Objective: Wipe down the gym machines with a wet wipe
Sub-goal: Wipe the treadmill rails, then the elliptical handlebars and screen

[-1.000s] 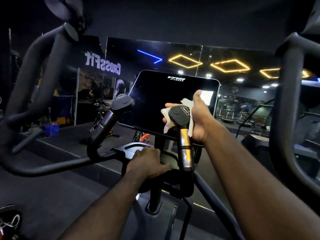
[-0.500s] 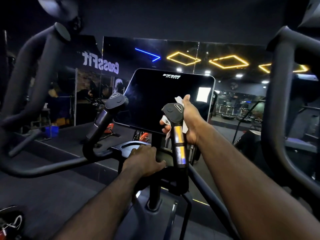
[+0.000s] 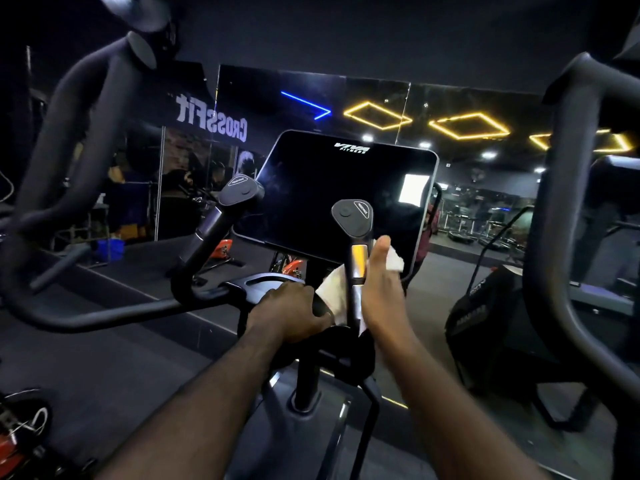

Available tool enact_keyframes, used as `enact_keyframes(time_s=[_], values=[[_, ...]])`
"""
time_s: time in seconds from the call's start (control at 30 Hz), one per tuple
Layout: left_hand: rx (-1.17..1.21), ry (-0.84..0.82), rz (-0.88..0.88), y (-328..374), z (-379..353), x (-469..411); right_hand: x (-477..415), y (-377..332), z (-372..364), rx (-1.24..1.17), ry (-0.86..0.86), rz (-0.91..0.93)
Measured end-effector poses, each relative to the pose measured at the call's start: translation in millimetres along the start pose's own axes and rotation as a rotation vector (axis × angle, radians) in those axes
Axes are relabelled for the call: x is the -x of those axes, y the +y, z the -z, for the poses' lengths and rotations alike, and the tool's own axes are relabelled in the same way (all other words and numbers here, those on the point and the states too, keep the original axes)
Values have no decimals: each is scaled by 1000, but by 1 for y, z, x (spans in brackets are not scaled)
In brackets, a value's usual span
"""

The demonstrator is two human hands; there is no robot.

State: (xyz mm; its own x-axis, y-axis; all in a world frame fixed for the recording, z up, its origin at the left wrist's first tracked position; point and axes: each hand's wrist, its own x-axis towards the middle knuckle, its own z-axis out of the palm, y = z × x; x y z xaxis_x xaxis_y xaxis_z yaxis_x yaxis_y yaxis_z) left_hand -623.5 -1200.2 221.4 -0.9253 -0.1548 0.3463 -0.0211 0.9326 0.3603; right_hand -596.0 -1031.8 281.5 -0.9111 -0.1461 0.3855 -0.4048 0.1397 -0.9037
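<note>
Sliding down from the resistance cap [image 3: 351, 218], the right hand [image 3: 381, 296] wraps its fingers and a wet wipe [image 3: 334, 296] round the handle's metal sensor [image 3: 358, 261], the left hand [image 3: 294, 313] clasping the crossbar [image 3: 214, 299] beside them; the stem [image 3: 356, 310] below the fingers likely comes next.

Two arms are seen rising from the lower edge of the view. The left forearm [image 3: 207, 393] and the right forearm [image 3: 450, 393] are shown bare along their whole visible length. The left hand [image 3: 291, 313] and the right hand [image 3: 381, 289] are likewise uncovered. The forearms are rendered broad near the lens and narrower towards the wrists.
</note>
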Motion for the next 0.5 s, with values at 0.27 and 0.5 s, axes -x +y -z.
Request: enact_keyframes(time_s=[0.27,0.5], values=[[-25,32,-34,-3,-3,-5,-4,-22,-1,-205,-79,-15],[17,40,-25,-3,-4,-3,27,14,8,-353,-7,-77]])
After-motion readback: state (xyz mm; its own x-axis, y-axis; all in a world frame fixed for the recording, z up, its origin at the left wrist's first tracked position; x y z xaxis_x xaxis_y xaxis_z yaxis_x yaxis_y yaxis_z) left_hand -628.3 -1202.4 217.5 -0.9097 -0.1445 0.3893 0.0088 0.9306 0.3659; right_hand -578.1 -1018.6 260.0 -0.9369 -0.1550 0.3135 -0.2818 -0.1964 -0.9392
